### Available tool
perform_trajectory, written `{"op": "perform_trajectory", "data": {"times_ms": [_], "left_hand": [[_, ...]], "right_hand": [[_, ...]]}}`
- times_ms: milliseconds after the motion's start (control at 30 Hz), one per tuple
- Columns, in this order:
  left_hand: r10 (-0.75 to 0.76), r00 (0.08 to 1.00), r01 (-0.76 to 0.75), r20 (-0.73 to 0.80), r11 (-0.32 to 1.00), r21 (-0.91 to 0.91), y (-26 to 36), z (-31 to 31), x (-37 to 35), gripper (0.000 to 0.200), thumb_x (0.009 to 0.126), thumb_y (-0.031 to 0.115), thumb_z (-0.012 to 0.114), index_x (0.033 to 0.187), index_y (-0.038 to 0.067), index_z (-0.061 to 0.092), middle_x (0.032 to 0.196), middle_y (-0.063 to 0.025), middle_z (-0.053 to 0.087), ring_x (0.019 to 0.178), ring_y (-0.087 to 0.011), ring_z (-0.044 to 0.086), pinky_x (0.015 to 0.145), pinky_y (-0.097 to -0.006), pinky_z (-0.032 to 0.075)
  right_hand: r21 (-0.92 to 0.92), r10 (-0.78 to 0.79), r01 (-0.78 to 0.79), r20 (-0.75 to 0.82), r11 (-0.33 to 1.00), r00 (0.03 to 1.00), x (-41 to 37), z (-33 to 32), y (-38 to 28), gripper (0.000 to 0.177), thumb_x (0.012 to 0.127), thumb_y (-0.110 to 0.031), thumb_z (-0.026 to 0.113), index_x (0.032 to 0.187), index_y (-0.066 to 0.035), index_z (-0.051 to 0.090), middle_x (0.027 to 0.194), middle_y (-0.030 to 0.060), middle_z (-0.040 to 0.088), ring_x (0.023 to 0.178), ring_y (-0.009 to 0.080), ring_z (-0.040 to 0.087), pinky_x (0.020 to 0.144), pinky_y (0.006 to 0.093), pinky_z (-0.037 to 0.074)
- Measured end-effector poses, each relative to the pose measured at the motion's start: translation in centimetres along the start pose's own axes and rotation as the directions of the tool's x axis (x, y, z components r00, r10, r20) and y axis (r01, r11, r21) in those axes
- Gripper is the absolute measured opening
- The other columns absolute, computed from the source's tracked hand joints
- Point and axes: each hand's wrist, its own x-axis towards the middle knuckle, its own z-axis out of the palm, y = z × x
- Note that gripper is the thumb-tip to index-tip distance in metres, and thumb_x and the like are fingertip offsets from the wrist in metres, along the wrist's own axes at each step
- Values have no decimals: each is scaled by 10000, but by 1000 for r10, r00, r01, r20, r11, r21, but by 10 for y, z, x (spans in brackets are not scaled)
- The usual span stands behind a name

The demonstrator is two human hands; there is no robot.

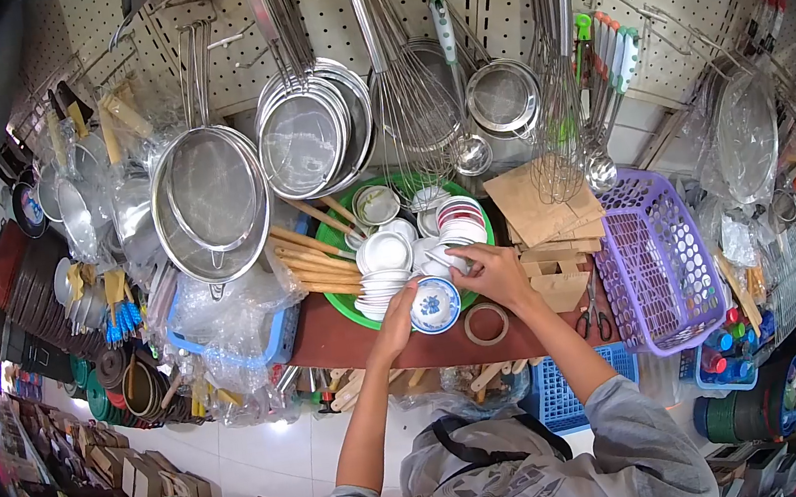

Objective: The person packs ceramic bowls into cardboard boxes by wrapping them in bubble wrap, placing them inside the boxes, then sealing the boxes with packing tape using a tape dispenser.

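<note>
Centre: person's left hand [402, 324] grasps blue-patterned dish [435, 306] at green basin's [339, 306] near edge | right hand [490, 274] by white dish [447, 258]; grip unclear | some dishes stacked; others loose between stacks

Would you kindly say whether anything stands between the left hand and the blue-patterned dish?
Nothing visible does: the left hand has its fingers at the left rim of the dish, with the right hand on its other side.
</note>
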Motion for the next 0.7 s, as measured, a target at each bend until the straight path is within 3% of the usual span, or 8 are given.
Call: {"op": "perform_trajectory", "data": {"times_ms": [233,333,433,533,700], "left_hand": [[-43,999,42,-15,999,-30,-10,-4,5,625,1073,460,382,1327,-86,550,1300,-150,592,1199,-205,526,1067,-311,363],[-68,997,67,-22,998,-16,3,1,1,648,1072,480,376,1332,-89,544,1315,-146,583,1205,-204,519,1070,-312,360],[-77,996,77,-41,997,10,10,3,-1,671,1074,497,359,1356,-89,523,1338,-144,573,1232,-204,510,1086,-315,352],[-70,995,68,-70,997,-29,13,7,-3,696,1075,518,330,1390,-80,496,1366,-142,562,1271,-205,496,1107,-318,341],[-93,989,74,-114,985,-157,31,14,-10,720,1075,542,287,1420,-62,474,1387,-131,555,1301,-200,483,1123,-317,335]], "right_hand": [[87,-56,64,-95,994,994,2,-18,-11,407,769,-111,788,1170,-103,721,977,94,723,608,153,668,601,284,550],[140,25,-1,-165,990,986,5,-23,-15,379,809,-61,739,1186,-64,703,955,87,717,620,123,668,575,269,552],[517,378,-297,-55,803,924,8,-24,-22,327,875,-31,657,1201,-22,680,910,71,701,620,105,662,536,252,551],[643,439,-377,70,666,896,5,-16,-11,287,927,-27,578,1197,19,663,865,50,682,606,102,655,503,242,548],[605,421,-489,264,629,868,-3,-7,-9,268,933,-44,581,1168,55,666,830,46,673,593,91,645,499,242,547]]}}
